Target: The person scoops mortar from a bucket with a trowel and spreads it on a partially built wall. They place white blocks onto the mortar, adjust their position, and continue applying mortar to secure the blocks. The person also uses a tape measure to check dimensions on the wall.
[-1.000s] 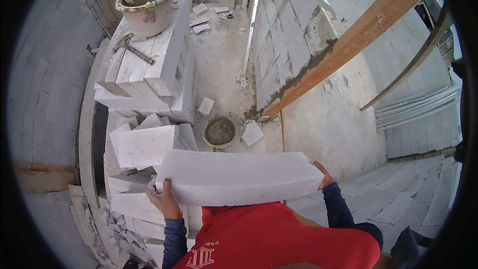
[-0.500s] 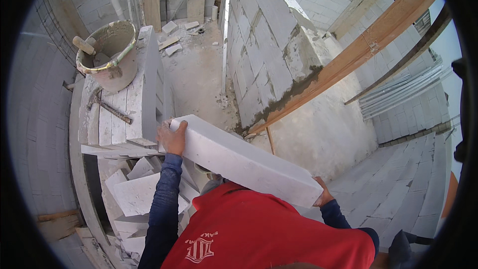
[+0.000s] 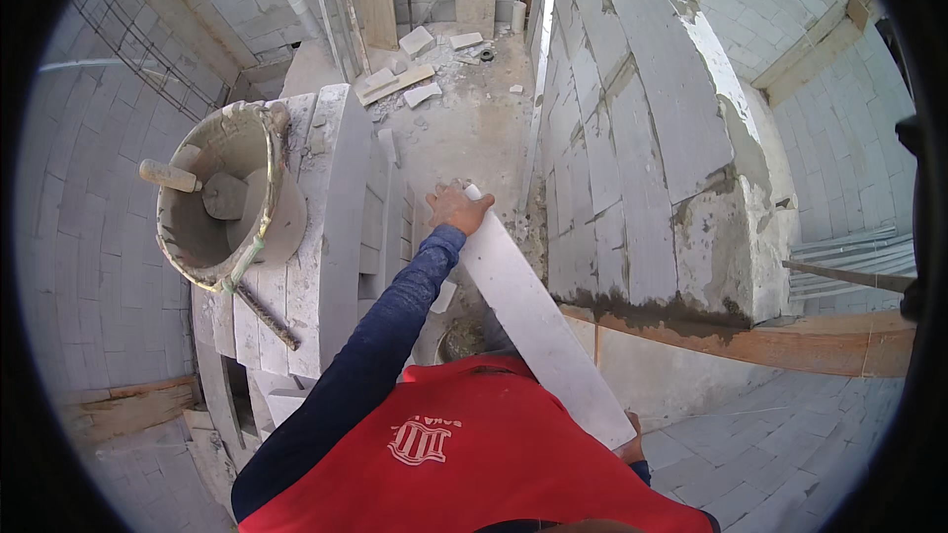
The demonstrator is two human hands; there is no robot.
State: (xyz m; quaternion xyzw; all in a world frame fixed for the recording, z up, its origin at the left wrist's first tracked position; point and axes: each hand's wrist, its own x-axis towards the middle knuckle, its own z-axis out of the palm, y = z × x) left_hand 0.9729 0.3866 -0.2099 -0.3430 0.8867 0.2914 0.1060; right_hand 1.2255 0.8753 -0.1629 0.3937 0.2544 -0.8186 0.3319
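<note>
A long white lightweight concrete block [image 3: 548,321] slants across in front of my chest, held between both hands. My left hand [image 3: 460,208] is closed round its far end, with the thumb over the top edge. At the near end, my right hand [image 3: 630,442] grips the block low by my side, its fingers partly hidden. Right of the block rises a partly built block wall [image 3: 632,158]. Dark wet mortar [image 3: 657,313] lies along this wall's near end, against a wooden board [image 3: 829,343].
On stacked blocks [image 3: 336,227] at my left stands a mortar bucket [image 3: 286,222] with a trowel [image 3: 170,176] in it. A hammer handle [image 3: 267,316] sticks out beside the bucket. Broken block pieces [image 3: 423,94] litter the far floor. Metal channels [image 3: 869,247] lie at the right.
I have turned to the left, so the wall now stands more upright in view. The block has swung from sideways to pointing more forward, with both hands still on it.
</note>
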